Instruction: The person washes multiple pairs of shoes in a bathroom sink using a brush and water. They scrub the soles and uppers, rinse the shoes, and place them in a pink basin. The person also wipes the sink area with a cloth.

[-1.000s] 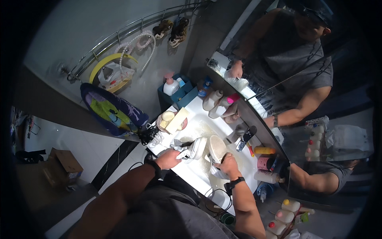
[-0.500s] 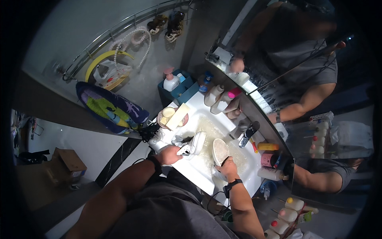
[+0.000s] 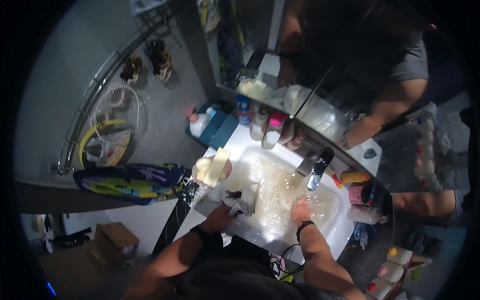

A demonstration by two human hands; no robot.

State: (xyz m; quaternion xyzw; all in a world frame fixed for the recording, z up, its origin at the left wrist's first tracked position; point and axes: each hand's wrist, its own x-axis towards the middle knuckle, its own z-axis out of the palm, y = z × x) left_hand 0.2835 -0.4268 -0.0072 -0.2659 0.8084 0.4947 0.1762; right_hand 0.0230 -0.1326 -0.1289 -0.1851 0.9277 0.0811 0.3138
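My left hand (image 3: 218,219) grips a white shoe (image 3: 248,199) with dark marks, held at the left side of a white sink (image 3: 345,220). Cloudy, yellowish water (image 3: 272,175) fills the basin. My right hand (image 3: 301,212) reaches into this water below the faucet (image 3: 320,170). Its fingers are partly under the surface and blurred, so whether they hold anything is hidden. Ripples and bright glare surround that hand.
On the sink's left corner lie pale soap pieces and a cream block (image 3: 217,167). Behind stand a teal caddy (image 3: 220,131) and several bottles, one pink-capped (image 3: 273,130). A mirror (image 3: 330,90) rises beyond. A yellow tube (image 3: 355,177) and pink container (image 3: 359,193) sit right. A patterned towel (image 3: 130,183) hangs left.
My right hand has lowered into the water; the pale oval thing it held up is no longer visible. The shoe stays in my left hand. The view has turned.
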